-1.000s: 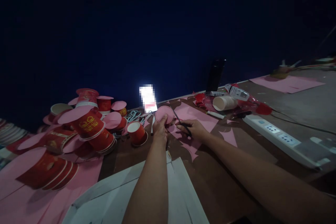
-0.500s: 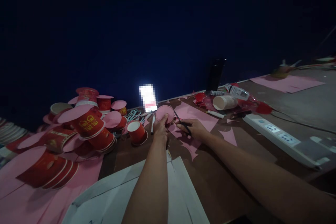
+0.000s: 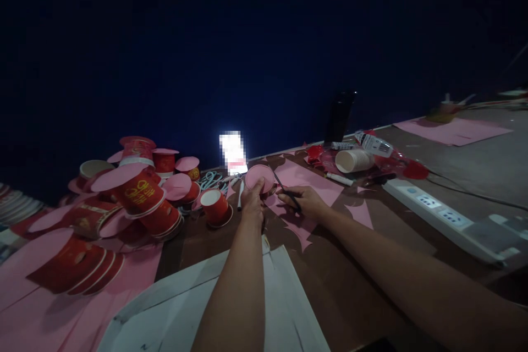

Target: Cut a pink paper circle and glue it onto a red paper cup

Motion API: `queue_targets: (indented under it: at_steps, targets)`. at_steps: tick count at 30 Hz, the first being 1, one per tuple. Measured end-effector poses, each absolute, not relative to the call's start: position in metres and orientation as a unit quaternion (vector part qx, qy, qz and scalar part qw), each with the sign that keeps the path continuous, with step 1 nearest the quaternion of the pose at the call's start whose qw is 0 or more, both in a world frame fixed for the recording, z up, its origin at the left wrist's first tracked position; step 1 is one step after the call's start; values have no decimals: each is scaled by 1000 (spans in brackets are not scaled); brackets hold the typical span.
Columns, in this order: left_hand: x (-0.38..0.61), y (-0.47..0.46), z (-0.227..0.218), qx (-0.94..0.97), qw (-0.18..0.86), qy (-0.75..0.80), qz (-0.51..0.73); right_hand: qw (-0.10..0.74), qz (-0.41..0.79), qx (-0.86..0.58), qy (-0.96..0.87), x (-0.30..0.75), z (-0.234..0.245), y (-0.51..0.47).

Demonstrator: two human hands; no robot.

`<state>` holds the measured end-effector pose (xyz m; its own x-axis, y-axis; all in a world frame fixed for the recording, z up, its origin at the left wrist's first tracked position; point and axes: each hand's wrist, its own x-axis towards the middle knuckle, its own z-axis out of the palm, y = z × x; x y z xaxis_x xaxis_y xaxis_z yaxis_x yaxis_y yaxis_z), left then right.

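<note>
My left hand [image 3: 253, 206] is closed, with the thumb lying over a round pink paper disc [image 3: 259, 175] that shows a ring line near its edge. Whatever is behind the disc is hidden. My right hand [image 3: 305, 202] grips dark-handled scissors [image 3: 281, 182], whose thin blades point up and left beside the disc's right edge. Under and around the right hand lie a cut pink sheet [image 3: 315, 181] and pink offcuts [image 3: 301, 235] with curved edges. Left of my left hand, a red paper cup [image 3: 215, 210] stands tilted with its open end up.
Red paper cups [image 3: 142, 190] with pink discs pile up at left. A bright phone [image 3: 233, 154] stands behind the hands. White board [image 3: 181, 308] lies in front. To the right are a marker [image 3: 339, 179], stacked pale cups [image 3: 353, 160], a plastic bottle [image 3: 373, 144] and a power strip [image 3: 437, 217].
Almost nothing differs. Both hands keep their holds on the disc and the scissors, and the view has shifted very slightly.
</note>
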<state>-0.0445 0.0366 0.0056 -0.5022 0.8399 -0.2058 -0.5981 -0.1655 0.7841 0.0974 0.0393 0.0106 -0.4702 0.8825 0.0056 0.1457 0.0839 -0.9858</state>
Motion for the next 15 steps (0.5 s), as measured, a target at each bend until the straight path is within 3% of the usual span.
queue_targets:
  at_steps: [15]
  targets:
    - [-46,40,3,136,473,424,760,328,538,-400,-666,98,8,41]
